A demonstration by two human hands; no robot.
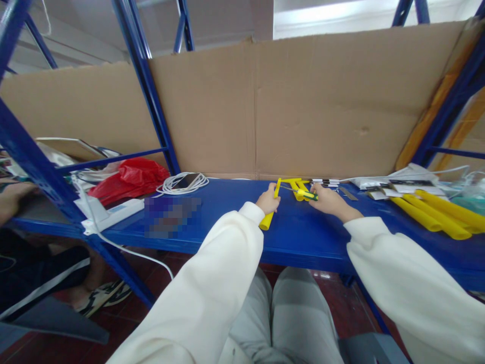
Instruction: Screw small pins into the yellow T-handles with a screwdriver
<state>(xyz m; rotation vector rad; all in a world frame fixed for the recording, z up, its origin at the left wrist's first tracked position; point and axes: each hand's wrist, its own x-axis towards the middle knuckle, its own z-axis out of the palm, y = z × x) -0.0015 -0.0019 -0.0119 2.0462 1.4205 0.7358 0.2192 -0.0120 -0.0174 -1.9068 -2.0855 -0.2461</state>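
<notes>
My left hand is closed around a yellow plastic tube, which stands tilted over the blue tabletop, its wide end toward me. My right hand grips a screwdriver by its yellow and green handle. The thin shaft points left toward the upper part of the tube; whether its tip touches the tube is too small to tell. Just behind the screwdriver lie more yellow plastic parts. Several black-and-white marker-like sticks lie beyond my right hand.
Yellow tubes and plastic-wrapped packets lie at the right. Leftward are a coiled white cable, a red plastic bag and a white power strip. Cardboard walls the back. Another person's hand shows far left.
</notes>
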